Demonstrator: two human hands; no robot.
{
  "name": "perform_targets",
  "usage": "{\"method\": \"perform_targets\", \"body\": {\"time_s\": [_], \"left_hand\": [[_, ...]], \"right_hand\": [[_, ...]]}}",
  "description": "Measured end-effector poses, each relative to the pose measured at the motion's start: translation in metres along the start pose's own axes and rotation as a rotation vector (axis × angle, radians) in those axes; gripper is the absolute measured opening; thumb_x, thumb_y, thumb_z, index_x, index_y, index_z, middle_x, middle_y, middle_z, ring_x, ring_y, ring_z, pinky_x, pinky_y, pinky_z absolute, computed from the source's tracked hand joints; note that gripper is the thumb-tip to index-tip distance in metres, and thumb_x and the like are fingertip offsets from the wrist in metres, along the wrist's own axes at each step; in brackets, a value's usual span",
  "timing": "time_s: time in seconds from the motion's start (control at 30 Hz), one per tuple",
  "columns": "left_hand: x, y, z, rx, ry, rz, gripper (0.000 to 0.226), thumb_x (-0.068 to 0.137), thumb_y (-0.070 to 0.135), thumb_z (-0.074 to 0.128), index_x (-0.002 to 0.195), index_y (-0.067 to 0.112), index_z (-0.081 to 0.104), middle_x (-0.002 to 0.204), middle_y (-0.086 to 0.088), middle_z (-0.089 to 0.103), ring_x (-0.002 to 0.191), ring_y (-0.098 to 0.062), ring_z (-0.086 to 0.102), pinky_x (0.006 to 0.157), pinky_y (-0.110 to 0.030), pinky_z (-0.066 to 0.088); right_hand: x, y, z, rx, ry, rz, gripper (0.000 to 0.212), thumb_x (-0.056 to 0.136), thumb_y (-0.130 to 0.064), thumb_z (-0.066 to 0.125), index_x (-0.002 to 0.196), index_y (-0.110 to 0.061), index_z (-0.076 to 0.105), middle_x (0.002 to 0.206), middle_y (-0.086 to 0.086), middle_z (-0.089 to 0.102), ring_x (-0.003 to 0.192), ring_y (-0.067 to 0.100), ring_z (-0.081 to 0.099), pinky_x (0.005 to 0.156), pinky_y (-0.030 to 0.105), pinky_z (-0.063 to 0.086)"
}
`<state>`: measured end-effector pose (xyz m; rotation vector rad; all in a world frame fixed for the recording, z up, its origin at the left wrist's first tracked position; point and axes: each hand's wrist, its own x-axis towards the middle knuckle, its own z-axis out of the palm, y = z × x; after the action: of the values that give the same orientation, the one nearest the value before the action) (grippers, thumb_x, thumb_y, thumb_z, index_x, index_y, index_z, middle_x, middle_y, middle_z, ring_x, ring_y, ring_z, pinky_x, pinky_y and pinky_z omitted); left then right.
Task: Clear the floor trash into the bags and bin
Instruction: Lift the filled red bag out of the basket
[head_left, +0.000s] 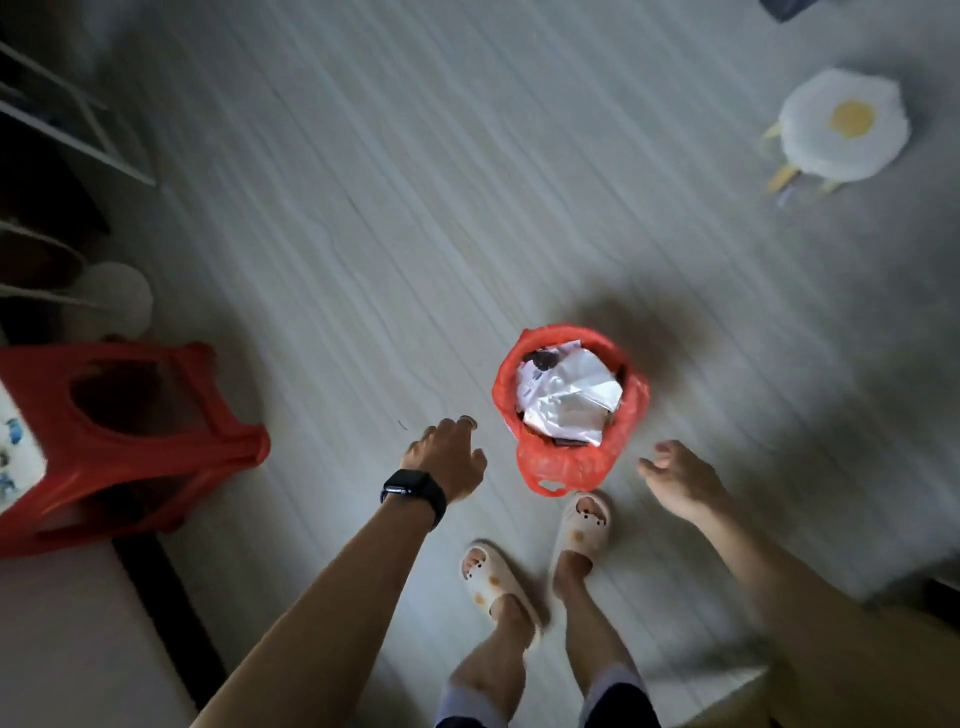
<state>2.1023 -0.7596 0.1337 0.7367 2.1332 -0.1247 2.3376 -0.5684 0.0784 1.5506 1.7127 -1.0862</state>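
Observation:
A small bin lined with a red plastic bag (571, 457) stands on the pale floor just ahead of my feet. White crumpled paper and wrappers (566, 395) fill it to the rim. My left hand (449, 460), with a dark watch on the wrist, hovers just left of the bin, fingers loosely apart and nothing in them. On the bin's right side, my right hand (680, 475) is also empty with its fingers spread. Neither hand touches the bag.
A red plastic stool (156, 441) stands at the left, beside dark shelving (47, 171). A small stool with a fried-egg cushion (841, 124) sits at the far right. A dark object (789, 8) lies at the top edge. My slippered feet (540, 561) stand behind the bin.

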Motion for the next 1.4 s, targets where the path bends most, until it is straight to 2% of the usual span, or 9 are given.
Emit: {"method": "perform_targets", "body": {"time_s": [0.23, 0.37, 0.53, 0.73, 0.83, 1.0, 1.17, 1.3, 1.4], "left_hand": [[0.140, -0.013, 0.099, 0.040, -0.096, -0.056, 0.058, 0.095, 0.035, 0.045, 0.150, 0.026, 0.029, 0.154, 0.001, 0.032, 0.139, -0.024, 0.034, 0.109, -0.040, 0.035], [0.207, -0.040, 0.143, 0.110, -0.109, -0.043, 0.064, 0.096, 0.033, 0.045, 0.154, 0.023, 0.020, 0.160, -0.001, 0.021, 0.146, -0.023, 0.021, 0.116, -0.041, 0.025], [0.280, -0.091, 0.193, 0.128, -0.150, -0.051, 0.064, 0.097, 0.032, 0.045, 0.154, 0.022, 0.019, 0.160, -0.003, 0.020, 0.146, -0.024, 0.020, 0.117, -0.042, 0.024], [0.327, -0.157, 0.228, 0.145, -0.132, -0.107, 0.068, 0.097, 0.033, 0.045, 0.156, 0.023, 0.012, 0.164, -0.001, 0.007, 0.147, -0.026, 0.017, 0.116, -0.043, 0.024], [0.365, -0.185, 0.238, 0.135, -0.080, -0.129, 0.074, 0.097, 0.039, 0.046, 0.157, 0.026, 0.003, 0.164, 0.001, -0.004, 0.147, -0.030, 0.014, 0.116, -0.047, 0.023], [0.407, -0.203, 0.246, 0.086, 0.059, -0.150, 0.084, 0.094, 0.050, 0.048, 0.154, 0.035, -0.010, 0.162, 0.006, -0.016, 0.147, -0.034, 0.008, 0.112, -0.051, 0.029], [0.416, -0.214, 0.261, 0.048, 0.037, -0.128, 0.079, 0.094, 0.048, 0.051, 0.155, 0.033, 0.002, 0.163, 0.008, -0.013, 0.147, -0.027, 0.013, 0.112, -0.051, 0.028], [0.407, -0.230, 0.279, 0.077, 0.048, -0.075, 0.087, 0.096, 0.043, 0.050, 0.154, 0.033, -0.014, 0.159, 0.008, -0.027, 0.151, -0.021, -0.003, 0.118, -0.053, 0.013], [0.404, -0.242, 0.287, 0.049, 0.109, -0.028, 0.083, 0.096, 0.039, 0.050, 0.154, 0.034, -0.009, 0.160, 0.010, -0.022, 0.151, -0.017, -0.004, 0.120, -0.052, 0.006]], "right_hand": [[0.129, 0.025, 0.089, 0.206, -0.055, 0.206, 0.064, 0.091, -0.057, 0.051, 0.131, -0.007, 0.051, 0.128, 0.017, 0.060, 0.117, 0.035, 0.057, 0.089, 0.033, 0.044], [0.183, 0.020, 0.141, 0.508, -0.099, 0.294, 0.050, 0.094, -0.048, 0.052, 0.122, -0.006, 0.055, 0.115, 0.018, 0.065, 0.103, 0.034, 0.065, 0.093, 0.050, 0.053], [0.243, -0.014, 0.189, 0.507, 0.281, 0.371, 0.044, 0.099, -0.022, 0.047, 0.130, 0.008, 0.038, 0.128, 0.032, 0.055, 0.115, 0.047, 0.056, 0.095, 0.046, 0.045], [0.279, -0.112, 0.194, 0.494, 0.538, 0.094, 0.036, 0.099, -0.021, 0.042, 0.128, 0.000, 0.033, 0.122, 0.032, 0.059, 0.109, 0.049, 0.056, 0.075, 0.037, 0.038], [0.302, -0.171, 0.202, 0.509, 0.598, -0.061, 0.041, 0.099, -0.019, 0.038, 0.133, 0.002, 0.029, 0.118, 0.032, 0.060, 0.107, 0.049, 0.057, 0.078, 0.041, 0.043], [0.328, -0.253, 0.209, 0.370, 0.612, -0.239, 0.033, 0.099, -0.022, 0.036, 0.124, 0.000, 0.035, 0.113, 0.030, 0.062, 0.099, 0.047, 0.061, 0.069, 0.035, 0.037], [0.335, -0.312, 0.233, 0.270, 0.582, -0.465, 0.029, 0.098, -0.021, 0.040, 0.119, -0.001, 0.037, 0.108, 0.026, 0.063, 0.096, 0.045, 0.061, 0.069, 0.033, 0.034], [0.331, -0.343, 0.256, 0.225, 0.519, -0.570, 0.031, 0.097, -0.020, 0.041, 0.120, 0.000, 0.037, 0.114, 0.025, 0.061, 0.103, 0.046, 0.058, 0.073, 0.036, 0.036], [0.324, -0.363, 0.271, 0.165, 0.484, -0.632, 0.031, 0.097, -0.022, 0.041, 0.120, -0.001, 0.038, 0.119, 0.025, 0.059, 0.107, 0.045, 0.057, 0.076, 0.037, 0.039]]}}
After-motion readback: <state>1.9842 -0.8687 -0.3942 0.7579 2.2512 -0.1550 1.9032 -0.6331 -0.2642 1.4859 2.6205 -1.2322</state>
